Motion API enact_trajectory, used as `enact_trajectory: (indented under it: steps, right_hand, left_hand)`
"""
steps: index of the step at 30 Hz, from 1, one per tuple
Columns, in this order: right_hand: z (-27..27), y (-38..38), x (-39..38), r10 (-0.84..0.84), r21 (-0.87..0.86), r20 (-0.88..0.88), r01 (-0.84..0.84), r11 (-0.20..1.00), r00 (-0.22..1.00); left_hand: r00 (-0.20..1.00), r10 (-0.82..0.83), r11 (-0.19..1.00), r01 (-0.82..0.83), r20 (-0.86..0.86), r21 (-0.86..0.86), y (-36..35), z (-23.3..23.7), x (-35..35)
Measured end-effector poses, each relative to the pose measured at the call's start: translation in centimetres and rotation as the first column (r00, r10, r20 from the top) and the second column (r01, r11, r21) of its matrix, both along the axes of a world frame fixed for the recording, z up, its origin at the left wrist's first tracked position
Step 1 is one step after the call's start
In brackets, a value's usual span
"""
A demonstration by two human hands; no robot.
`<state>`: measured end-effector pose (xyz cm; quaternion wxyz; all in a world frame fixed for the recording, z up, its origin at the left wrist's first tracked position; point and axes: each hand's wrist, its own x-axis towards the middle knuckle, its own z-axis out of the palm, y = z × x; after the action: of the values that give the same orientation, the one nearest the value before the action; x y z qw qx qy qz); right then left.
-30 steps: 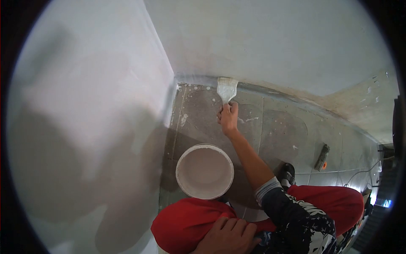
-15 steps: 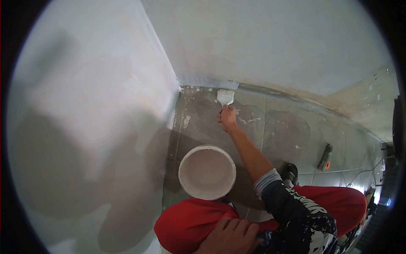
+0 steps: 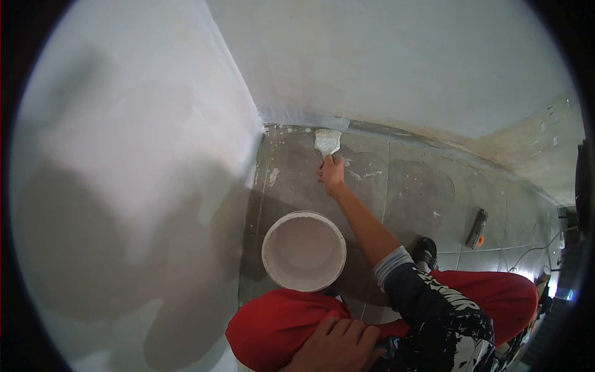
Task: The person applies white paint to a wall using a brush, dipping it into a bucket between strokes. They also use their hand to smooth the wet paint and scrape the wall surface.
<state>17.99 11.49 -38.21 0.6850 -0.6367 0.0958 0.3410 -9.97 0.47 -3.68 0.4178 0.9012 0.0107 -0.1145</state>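
My right hand (image 3: 333, 173) is closed round the handle of a wide, flat paintbrush (image 3: 327, 141) coated in white. Its bristle end is at the foot of the far wall (image 3: 384, 68), where a damp-looking band runs along the bottom near the corner. My left hand (image 3: 338, 344) lies on my red-trousered knee (image 3: 279, 325), fingers spread and holding nothing. Between my knee and the brush stands a round white bucket (image 3: 339, 248) with pale liquid inside.
The left wall (image 3: 124, 186) meets the far wall in a corner and carries my shadow. On the tiled floor (image 3: 365, 204) are damp patches and white splashes. A dark tool with an orange end (image 3: 476, 229) lies to the right, with a cable (image 3: 533, 251) beyond.
My right hand and the paintbrush have shifted slightly left along the base of the far wall. The left hand stays on my knee.
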Motion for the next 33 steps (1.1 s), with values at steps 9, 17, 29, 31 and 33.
enact_trajectory:
  steps: [9,17,29,31,33]
  right_hand:
    - [1.0,0.4,-0.4,0.01,0.033,0.143,-0.015,0.999,0.99]
    - [-0.1,3.2,-0.9,0.011,-0.056,0.122,-0.004,0.998,0.992]
    - [0.3,4.5,-1.7,0.001,-0.055,0.172,0.008,0.998,0.985]
    - [1.0,4.1,-1.6,-0.029,0.018,0.181,0.027,0.999,0.983]
    - [1.0,2.2,-2.3,-0.012,0.225,0.177,-0.028,0.974,0.984]
  left_hand:
    - [0.998,-0.017,1.0,0.017,-0.06,-0.002,0.0,0.3,0.2]
    - [1.0,-0.003,1.0,0.003,-0.004,0.012,-0.4,-0.6,-0.4]
    - [0.999,-0.023,0.999,0.024,-0.023,0.038,-0.5,-0.1,-0.5]
    - [0.998,-0.033,0.999,0.032,-0.052,-0.015,-0.5,-0.2,-0.4]
    - [0.999,-0.033,0.999,0.033,-0.041,0.004,-0.5,-0.2,-0.4]
